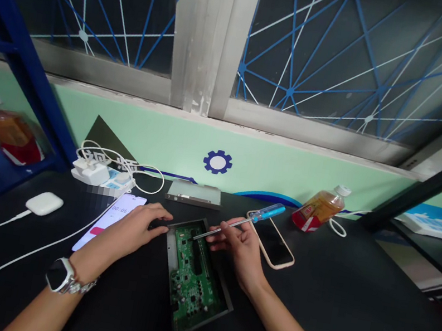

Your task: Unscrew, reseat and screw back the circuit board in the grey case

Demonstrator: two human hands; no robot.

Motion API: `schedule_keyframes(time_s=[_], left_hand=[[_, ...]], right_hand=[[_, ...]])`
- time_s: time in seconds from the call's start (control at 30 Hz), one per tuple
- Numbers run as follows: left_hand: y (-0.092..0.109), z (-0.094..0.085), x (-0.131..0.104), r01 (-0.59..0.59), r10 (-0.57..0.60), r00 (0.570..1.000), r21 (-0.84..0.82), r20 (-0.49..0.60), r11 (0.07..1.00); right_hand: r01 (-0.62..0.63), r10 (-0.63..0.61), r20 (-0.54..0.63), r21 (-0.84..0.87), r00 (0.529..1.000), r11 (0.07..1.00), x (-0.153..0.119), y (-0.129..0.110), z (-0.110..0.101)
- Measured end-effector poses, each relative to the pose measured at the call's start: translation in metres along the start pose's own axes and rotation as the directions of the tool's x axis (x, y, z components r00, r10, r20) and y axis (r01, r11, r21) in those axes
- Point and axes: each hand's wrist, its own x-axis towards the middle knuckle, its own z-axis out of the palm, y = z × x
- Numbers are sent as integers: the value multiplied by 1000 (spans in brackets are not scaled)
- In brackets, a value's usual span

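At close work on a black counter [348,317], with a green circuit board [186,272] directly between the left hand [154,222] and the right hand [230,237], seated in a shallow metal casing [171,253]. Grips a screwdriver [266,213] in the right hand — closed in a pinch of thumb and fingers around the steel shaft, with the translucent blue handle slanting up and away to the right of those fingers. Points the tip leftward and down at the far end of the board, in contact or just above, impossible to tell which.

Has the left hand at the casing's far left corner, with thumb and index finger parted; gripping that corner or merely resting by it, hard to tell. Wears a square-faced watch [62,276] at the left wrist.

Seen just left of the left hand, partly covered by hand and forearm: a lit phone [123,207] reading 00:06. Farther out on that side, a white case [44,203] on a cable; beyond, a power strip [118,183] tangled in white cords. Pictured past both hands, near the wall: a flat metal piece [194,192]. Just right of the right hand — a dark-screened phone [275,245] in a pale cover, with a tilted drink bottle [319,207] farther beyond.
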Motion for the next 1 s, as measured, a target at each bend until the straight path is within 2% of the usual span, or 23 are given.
schedule_keyframes(time_s=[0.07, 0.17, 0.37, 0.53, 0.6, 0.7, 0.83, 1.0], left_hand=[[10, 2, 6, -8, 9, 1000, -34, 22, 999], [19, 8, 17, -33, 33, 999, 0, 23, 999], [26, 20, 40, -81, 81, 997, 29, 11, 996], [21, 18, 36, -37, 42, 998, -112, 43, 993], [21, 18, 34, -40, 46, 998, -120, 42, 992], [26, 27, 38, -87, 83, 996, -96, -43, 992], [37, 41, 48, -148, 118, 978, -168, -174, 975], [41, 36, 38, -209, 148, 950, -208, -274, 956]], right_hand=[[6, -6, 4, -8, 1000, 1000, 0, -1, 0], [28, -27, 14, -24, 1000, 999, 1, 0, -1], [76, -74, 34, -77, 997, 994, 3, 3, -4], [100, -99, 17, -104, 995, 990, 3, 2, -5], [94, -93, 19, -108, 996, 990, 4, 3, -5], [97, -95, 25, -123, 995, 988, 3, 5, -5], [123, -124, 3, -152, 992, 981, 3, 3, -5], [196, -195, 29, -254, 980, 947, 8, -8, -6]])
